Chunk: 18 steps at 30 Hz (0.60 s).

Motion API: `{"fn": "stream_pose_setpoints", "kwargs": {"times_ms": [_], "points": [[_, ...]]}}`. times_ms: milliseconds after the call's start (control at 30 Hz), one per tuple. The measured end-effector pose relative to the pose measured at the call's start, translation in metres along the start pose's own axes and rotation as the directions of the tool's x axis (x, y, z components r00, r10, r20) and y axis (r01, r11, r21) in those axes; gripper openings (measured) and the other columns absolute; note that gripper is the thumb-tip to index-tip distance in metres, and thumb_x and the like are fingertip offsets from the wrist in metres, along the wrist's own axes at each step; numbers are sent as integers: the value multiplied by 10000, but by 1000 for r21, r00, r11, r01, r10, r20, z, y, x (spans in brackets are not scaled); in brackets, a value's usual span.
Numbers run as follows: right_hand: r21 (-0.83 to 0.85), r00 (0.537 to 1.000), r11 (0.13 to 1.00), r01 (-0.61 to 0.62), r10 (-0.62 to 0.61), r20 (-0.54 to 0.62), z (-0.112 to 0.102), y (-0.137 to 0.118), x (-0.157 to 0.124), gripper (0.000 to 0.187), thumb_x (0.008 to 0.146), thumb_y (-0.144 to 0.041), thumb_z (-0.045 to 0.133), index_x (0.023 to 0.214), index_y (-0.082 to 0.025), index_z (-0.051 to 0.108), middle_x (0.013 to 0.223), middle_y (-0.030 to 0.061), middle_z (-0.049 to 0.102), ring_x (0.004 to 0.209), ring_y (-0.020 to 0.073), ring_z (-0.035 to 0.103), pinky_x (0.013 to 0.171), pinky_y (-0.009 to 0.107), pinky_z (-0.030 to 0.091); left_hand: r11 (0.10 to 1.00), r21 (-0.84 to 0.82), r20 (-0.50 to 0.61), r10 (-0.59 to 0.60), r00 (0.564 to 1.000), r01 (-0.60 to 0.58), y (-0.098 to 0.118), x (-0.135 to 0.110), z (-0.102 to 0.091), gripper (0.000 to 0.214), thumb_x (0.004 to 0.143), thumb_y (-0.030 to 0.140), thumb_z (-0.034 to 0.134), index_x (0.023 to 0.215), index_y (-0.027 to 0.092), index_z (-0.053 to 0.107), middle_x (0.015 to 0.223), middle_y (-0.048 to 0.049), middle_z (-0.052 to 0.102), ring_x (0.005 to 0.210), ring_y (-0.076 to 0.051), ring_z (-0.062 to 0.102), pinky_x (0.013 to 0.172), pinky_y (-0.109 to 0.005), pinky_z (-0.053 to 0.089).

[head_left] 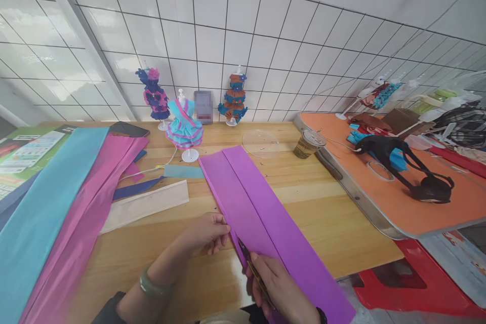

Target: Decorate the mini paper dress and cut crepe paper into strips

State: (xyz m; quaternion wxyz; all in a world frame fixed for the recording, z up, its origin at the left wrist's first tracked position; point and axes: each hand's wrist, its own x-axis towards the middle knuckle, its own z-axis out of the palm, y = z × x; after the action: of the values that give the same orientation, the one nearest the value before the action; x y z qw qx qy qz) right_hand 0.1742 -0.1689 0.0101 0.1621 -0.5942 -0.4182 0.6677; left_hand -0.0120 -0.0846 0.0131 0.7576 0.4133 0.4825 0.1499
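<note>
A long purple sheet of crepe paper (261, 212), folded lengthwise, lies across the wooden table (322, 202). My left hand (207, 235) pinches the paper's left edge with closed fingers. My right hand (279, 288), at the bottom of the view, grips a pair of scissors (250, 263) whose blades meet the near part of the purple paper.
Blue (41, 212) and pink (91, 212) paper sheets lie at the left, with a cream strip (148, 205). Three dressed mini mannequins (184, 124) stand by the tiled wall. A plastic cup (307, 144), a clear disc (261, 143) and an orange tray (398, 202) with a black figure sit to the right.
</note>
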Motion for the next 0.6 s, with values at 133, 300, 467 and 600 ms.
{"fn": "stream_pose_setpoints", "kwargs": {"times_ms": [133, 300, 467, 600], "points": [[-1, 1000, 1000, 27, -27, 4, 0, -5, 8, 543, 836, -634, 270, 790, -146, 503, 387, -53, 485, 260, 50, 380, 283, 136, 248, 999, 33, 5, 15, 1000, -15, 2, -1, 0, 200, 678, 328, 545, 597, 158, 476, 448, 51, 517, 285, -44, 427, 262, -136, 258], [17, 999, 999, 43, -42, -9, 3, -13, 17, 517, 841, -615, 288, 792, -145, 498, 398, -56, 487, 269, 51, 369, 292, 145, 262, 999, 26, 4, 41, 999, -41, -1, 0, -1, 202, 680, 343, 543, 628, 156, 491, 479, 43, 525, 285, -48, 418, 261, -149, 262], [-46, 998, 998, 35, -37, -41, 5, -17, 13, 525, 841, -624, 283, 790, -153, 510, 407, -52, 494, 277, 58, 372, 292, 155, 252, 999, 8, 12, 51, 999, -51, -2, 1, -2, 204, 687, 340, 539, 620, 157, 481, 477, 39, 526, 287, -51, 428, 267, -148, 263], [-140, 994, 990, 9, -24, -103, 4, -15, 11, 543, 838, -638, 259, 760, -161, 506, 422, -38, 513, 280, 64, 392, 297, 164, 248, 999, 4, -9, 32, 999, -32, 1, -1, -1, 188, 670, 326, 540, 614, 157, 478, 481, 41, 525, 277, -44, 416, 259, -145, 248]]}}
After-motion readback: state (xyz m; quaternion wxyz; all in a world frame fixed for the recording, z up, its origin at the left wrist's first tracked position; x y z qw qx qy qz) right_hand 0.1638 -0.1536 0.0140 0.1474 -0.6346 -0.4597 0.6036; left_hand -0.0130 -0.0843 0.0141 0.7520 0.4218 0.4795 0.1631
